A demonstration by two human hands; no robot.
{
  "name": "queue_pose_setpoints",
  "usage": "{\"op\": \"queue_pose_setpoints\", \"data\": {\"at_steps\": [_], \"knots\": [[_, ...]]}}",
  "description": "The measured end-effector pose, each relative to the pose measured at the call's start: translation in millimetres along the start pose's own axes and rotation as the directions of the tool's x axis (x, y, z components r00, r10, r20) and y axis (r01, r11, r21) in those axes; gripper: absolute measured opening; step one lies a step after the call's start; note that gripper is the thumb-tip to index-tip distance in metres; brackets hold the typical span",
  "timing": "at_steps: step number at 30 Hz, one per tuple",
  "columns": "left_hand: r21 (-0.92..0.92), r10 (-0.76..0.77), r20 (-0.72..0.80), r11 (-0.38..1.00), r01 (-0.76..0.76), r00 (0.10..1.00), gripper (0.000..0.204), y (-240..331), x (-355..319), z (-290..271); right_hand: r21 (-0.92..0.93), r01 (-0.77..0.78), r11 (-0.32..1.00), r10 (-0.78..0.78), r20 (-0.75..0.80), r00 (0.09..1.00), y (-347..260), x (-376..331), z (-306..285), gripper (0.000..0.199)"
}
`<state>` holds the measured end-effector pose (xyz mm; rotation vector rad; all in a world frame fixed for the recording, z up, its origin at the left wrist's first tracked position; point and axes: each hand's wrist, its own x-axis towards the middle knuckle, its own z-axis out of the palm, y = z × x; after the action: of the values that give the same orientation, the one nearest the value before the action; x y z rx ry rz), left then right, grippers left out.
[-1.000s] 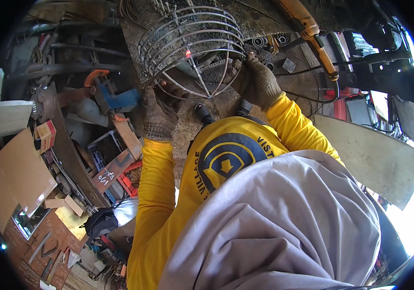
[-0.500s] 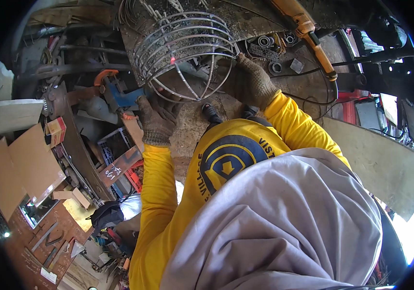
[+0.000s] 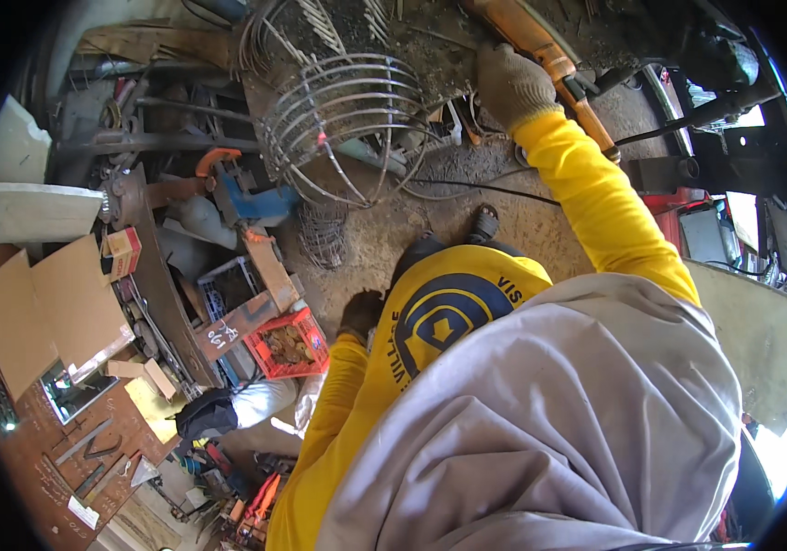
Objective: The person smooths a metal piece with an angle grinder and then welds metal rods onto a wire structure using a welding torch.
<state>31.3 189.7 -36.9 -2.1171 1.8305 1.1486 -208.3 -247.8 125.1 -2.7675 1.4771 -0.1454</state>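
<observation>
My right hand (image 3: 514,89), in a knitted work glove, is at the edge of the workbench (image 3: 453,78), right beside an orange corded power tool (image 3: 540,41). Its fingers are turned away from view, so whether they grip the tool does not show. My left hand (image 3: 361,312), dark-gloved, hangs low by my hip; its fingers are indistinct. To the left of the tool, a domed cage of bent metal rods (image 3: 384,115) rests at the bench edge, apart from both hands. A small red glow marks one of its rods.
A blue and orange clamp or vise (image 3: 260,204) stands left of the cage. Below it sits a red plastic crate (image 3: 294,347). Flattened cardboard (image 3: 54,321) and hand tools lie on a brown board at left. A black cable (image 3: 494,189) crosses below the bench.
Both hands have left the cage. My right hand has moved up and right to the orange tool; my left has dropped toward my hip. The view has shifted slightly.
</observation>
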Motion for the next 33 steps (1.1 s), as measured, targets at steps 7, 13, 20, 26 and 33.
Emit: {"op": "queue_pose_setpoints", "data": {"at_steps": [7, 13, 20, 26, 33], "knots": [[-0.484, -0.217, -0.09, 0.863, 0.148, 0.972, 0.03, -8.5, 10.6, 9.6, 0.03, -0.046, 0.998, 0.044, 0.084, 0.996, -7.3, 32.9, 1.7, 0.019], [-0.907, -0.445, 0.204, 0.249, 0.339, 0.872, 0.038, 2.1, 2.8, -1.7, 0.016, 0.01, 1.0, -0.011, 0.035, 0.999, 1.3, 25.2, 5.4, 0.024], [-0.757, -0.331, -0.014, 0.62, 0.206, 0.943, 0.025, 36.1, -30.8, -56.6, 0.772, -0.207, 0.602, 0.075, 0.203, 0.976, -8.8, -15.4, -24.1, 0.042], [-0.761, -0.185, -0.337, 0.631, -0.151, 0.923, 0.033, 154.9, -23.4, -179.5, 0.976, -0.145, 0.164, -0.094, 0.162, 0.982, -48.3, -80.2, -44.8, 0.05], [-0.543, -0.088, -0.533, 0.798, -0.26, 0.842, 0.057, 267.3, 33.6, -230.7, 0.992, -0.028, -0.123, -0.264, -0.005, 0.965, -56.6, -102.8, -33.8, 0.063]]}}
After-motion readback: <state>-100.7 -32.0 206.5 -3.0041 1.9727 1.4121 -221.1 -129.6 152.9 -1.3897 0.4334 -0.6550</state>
